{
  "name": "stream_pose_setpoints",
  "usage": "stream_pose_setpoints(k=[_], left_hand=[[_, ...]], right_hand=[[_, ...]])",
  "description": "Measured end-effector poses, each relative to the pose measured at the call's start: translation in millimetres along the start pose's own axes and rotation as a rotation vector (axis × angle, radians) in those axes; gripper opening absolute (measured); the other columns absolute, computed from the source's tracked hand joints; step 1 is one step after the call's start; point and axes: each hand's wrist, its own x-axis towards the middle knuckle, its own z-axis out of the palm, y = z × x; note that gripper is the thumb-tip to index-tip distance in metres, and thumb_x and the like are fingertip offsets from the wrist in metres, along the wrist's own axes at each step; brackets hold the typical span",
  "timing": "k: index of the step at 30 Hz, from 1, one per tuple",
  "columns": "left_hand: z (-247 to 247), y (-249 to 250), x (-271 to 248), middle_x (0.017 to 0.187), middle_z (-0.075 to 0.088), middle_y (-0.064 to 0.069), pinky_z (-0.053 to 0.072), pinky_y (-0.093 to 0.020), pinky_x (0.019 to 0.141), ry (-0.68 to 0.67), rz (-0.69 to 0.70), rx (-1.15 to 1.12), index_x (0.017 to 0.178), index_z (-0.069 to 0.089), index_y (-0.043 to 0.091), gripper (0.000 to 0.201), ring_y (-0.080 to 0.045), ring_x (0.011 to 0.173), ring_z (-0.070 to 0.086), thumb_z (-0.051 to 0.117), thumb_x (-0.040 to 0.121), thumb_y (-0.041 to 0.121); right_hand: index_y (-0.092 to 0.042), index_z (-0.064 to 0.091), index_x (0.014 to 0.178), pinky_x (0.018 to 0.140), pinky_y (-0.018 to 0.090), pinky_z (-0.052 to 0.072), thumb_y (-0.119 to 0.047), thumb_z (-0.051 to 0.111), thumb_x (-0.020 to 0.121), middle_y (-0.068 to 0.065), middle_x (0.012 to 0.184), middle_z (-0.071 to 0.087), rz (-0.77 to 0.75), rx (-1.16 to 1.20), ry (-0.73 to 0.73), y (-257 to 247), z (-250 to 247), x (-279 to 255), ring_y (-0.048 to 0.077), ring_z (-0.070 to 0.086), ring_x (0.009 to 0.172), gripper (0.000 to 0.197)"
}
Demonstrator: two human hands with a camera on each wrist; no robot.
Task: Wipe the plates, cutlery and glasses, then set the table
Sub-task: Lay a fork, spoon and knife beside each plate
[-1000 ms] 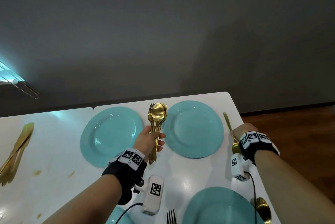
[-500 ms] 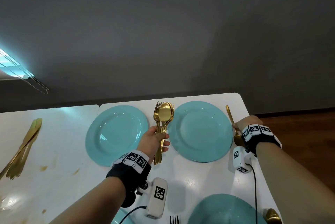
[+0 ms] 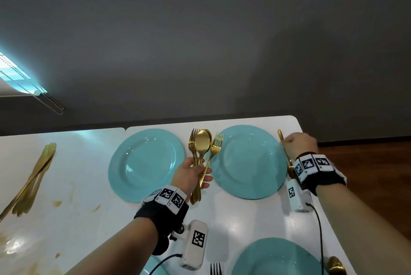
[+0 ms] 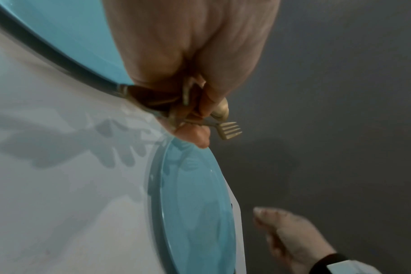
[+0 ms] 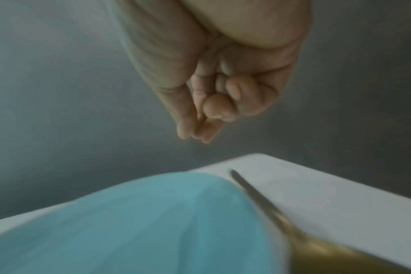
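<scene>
My left hand [image 3: 195,174] grips a bundle of gold forks and spoons [image 3: 201,145] upright between two turquoise plates, the left plate [image 3: 142,163] and the right plate [image 3: 249,163]. One fork [image 3: 216,147] fans out of the bundle toward the right plate; its tines [image 4: 230,129] show past my left hand [image 4: 197,118] in the left wrist view. A gold spoon [image 3: 280,136] lies on the white table just right of the right plate. My right hand [image 3: 299,145] hovers over its handle. In the right wrist view my right hand [image 5: 204,122] has its fingers bunched and holds nothing above the spoon [image 5: 258,196].
A third turquoise plate [image 3: 278,259] sits at the near edge with a fork [image 3: 215,269] to its left and a spoon [image 3: 335,265] to its right. Several gold knives [image 3: 33,177] lie far left. Brown stains [image 3: 57,203] mark the table. The table's right edge [image 3: 311,141] is close.
My right hand slid up along the spoon's handle and came off it; the spoon stays on the table. My left hand has fanned one fork out of its bundle.
</scene>
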Motion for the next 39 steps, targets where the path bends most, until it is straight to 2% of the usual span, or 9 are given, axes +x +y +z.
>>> stream_pose_setpoints(k=[3,7,9,13,17,22,28,34,39], left_hand=[[2,1,-4,0.074,0.064,-0.01,0.049,-0.024,0.047,-0.022,0.004,0.035,0.095,0.05,0.012,0.012,-0.02,0.057,0.06,0.041,0.097,0.004],[4,3,-11,0.07,0.063,-0.01,0.045,-0.022,0.041,-0.071,0.031,0.148,0.095,0.048,0.011,0.012,-0.02,0.053,0.058,0.04,0.097,0.002],[3,4,-14,0.071,0.062,-0.009,0.045,-0.022,0.042,-0.098,0.053,0.21,0.095,0.048,0.011,0.011,-0.019,0.053,0.057,0.039,0.097,0.004],[-2,6,-18,0.075,0.063,-0.011,0.047,-0.025,0.047,-0.141,0.056,0.255,0.093,0.047,0.012,0.011,-0.022,0.056,0.059,0.04,0.098,0.006],[-14,7,-21,0.072,0.061,-0.014,0.051,-0.026,0.052,-0.119,0.013,0.117,0.096,0.046,0.005,0.009,-0.022,0.057,0.059,0.041,0.095,-0.003],[-47,14,-13,0.07,0.06,-0.011,0.048,-0.027,0.06,0.069,0.088,0.048,0.101,0.046,0.003,0.014,-0.021,0.06,0.055,0.039,0.093,-0.005],[-80,20,-7,0.074,0.059,-0.01,0.049,-0.028,0.062,0.181,0.115,-0.038,0.105,0.048,0.005,0.013,-0.02,0.06,0.055,0.037,0.098,0.002],[-92,16,-7,0.076,0.06,-0.01,0.049,-0.026,0.06,0.175,0.11,-0.042,0.104,0.049,0.006,0.012,-0.019,0.06,0.055,0.04,0.097,0.002],[-101,10,-7,0.076,0.06,-0.011,0.049,-0.025,0.059,0.179,0.092,-0.069,0.102,0.049,0.006,0.01,-0.019,0.059,0.054,0.041,0.097,0.002]], right_hand=[[-0.017,0.073,0.094,0.098,0.03,0.039,-0.018,0.059,0.086,0.003,0.107,0.07,-0.396,0.1,0.035,-34,4,-44,0.025,0.061,0.105,0.017],[-0.022,0.066,0.113,0.093,0.03,0.043,-0.025,0.046,0.095,-0.004,0.117,0.062,-0.874,-0.14,-0.128,-73,23,-101,0.015,0.053,0.114,0.027],[-0.019,0.066,0.11,0.089,0.033,0.047,-0.019,0.043,0.095,0.0,0.112,0.063,-0.975,-0.242,-0.167,-81,34,-110,0.019,0.054,0.111,0.027],[-0.016,0.067,0.106,0.078,0.032,0.042,-0.014,0.045,0.094,0.004,0.106,0.062,-0.989,-0.408,-0.197,-87,38,-119,0.023,0.054,0.106,0.025],[-0.02,0.07,0.106,0.07,0.028,0.032,-0.02,0.05,0.092,0.003,0.107,0.059,-0.896,-0.412,-0.186,-90,31,-129,0.021,0.049,0.108,0.025],[-0.021,0.073,0.1,0.081,0.029,0.048,-0.023,0.056,0.086,0.003,0.105,0.068,-0.517,-0.354,-0.229,-89,30,-133,0.026,0.059,0.102,0.021],[-0.009,0.073,0.094,0.084,0.027,0.053,-0.018,0.064,0.081,0.007,0.101,0.071,-0.062,0.028,-0.292,-101,69,-124,0.024,0.065,0.096,0.018],[-0.001,0.066,0.1,0.081,0.027,0.052,-0.018,0.067,0.081,0.012,0.107,0.069,0.084,0.123,-0.314,-138,110,-126,0.027,0.065,0.099,0.025],[-0.004,0.057,0.072,0.07,0.024,0.048,-0.013,0.061,0.084,0.011,0.106,0.069,0.095,0.069,-0.287,-154,120,-126,0.026,0.066,0.098,0.015]])
